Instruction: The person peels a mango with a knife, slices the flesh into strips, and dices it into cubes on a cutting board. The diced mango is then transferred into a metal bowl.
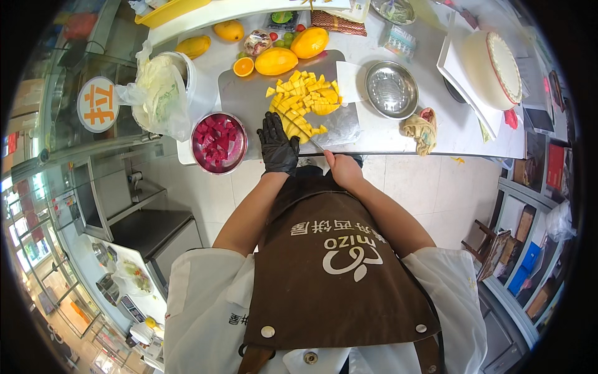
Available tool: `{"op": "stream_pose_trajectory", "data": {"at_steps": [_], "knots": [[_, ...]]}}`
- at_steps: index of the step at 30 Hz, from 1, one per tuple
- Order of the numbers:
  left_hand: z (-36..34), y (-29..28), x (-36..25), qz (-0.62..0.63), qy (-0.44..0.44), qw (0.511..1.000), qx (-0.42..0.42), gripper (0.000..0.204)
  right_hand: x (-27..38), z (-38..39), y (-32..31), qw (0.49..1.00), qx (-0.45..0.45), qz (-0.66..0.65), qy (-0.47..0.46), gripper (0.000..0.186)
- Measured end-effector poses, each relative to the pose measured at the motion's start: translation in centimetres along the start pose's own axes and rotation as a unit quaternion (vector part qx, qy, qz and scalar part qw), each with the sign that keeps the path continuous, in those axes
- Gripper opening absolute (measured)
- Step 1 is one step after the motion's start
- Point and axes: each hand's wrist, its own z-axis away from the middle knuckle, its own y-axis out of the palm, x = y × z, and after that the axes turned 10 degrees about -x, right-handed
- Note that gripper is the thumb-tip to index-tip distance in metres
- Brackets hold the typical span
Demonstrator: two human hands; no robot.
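Round white sign w/ orange character (98, 104) far left, clear snack pkg (399, 41) top counter

The left hand (278, 148), in a black glove, presses on a strip of mango (298, 124) at the near end of the cutting board (249, 93). The bare right hand (341, 168) holds a knife (316, 145) whose blade meets the fruit beside the glove. Yellow cubes (306, 90) are heaped further up the board. A bowl of red cubes (218, 142) sits left of the glove on the table (386, 131); an empty steel bowl (391, 89) stands right of the board, whole mangoes (276, 61) behind it.
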Motion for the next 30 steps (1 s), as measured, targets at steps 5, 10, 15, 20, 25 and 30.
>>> {"op": "stream_pose_trajectory", "data": {"at_steps": [5, 10, 15, 20, 25, 30], "knots": [[-0.3, -0.4, -0.5, -0.014, -0.014, 1.000, 0.017, 0.096, 0.0, -0.7, 0.0, 0.999, 0.009, -0.027, 0.014, 0.080], [-0.4, -0.9, -0.2, 0.018, -0.005, 1.000, -0.011, 0.093, 1.3, -1.0, -1.7, 0.998, 0.026, -0.053, -0.026, 0.077], [0.5, -2.1, 0.7, 0.044, 0.011, 0.997, -0.066, 0.079, 2.5, 1.3, -3.4, 0.998, -0.021, -0.037, -0.038, 0.072], [0.9, -2.4, 0.4, 0.051, 0.013, 0.995, -0.087, 0.056, 0.5, 1.4, -1.6, 0.999, -0.003, 0.019, -0.037, 0.072], [-0.3, -2.7, -0.2, 0.038, 0.017, 0.996, -0.081, 0.050, -0.4, 0.7, 0.4, 0.999, -0.014, 0.017, -0.040, 0.074], [-0.5, -2.2, 0.5, 0.014, 0.017, 0.996, -0.083, 0.049, 0.1, -0.6, 1.1, 0.998, 0.014, 0.037, -0.041, 0.075]]}}
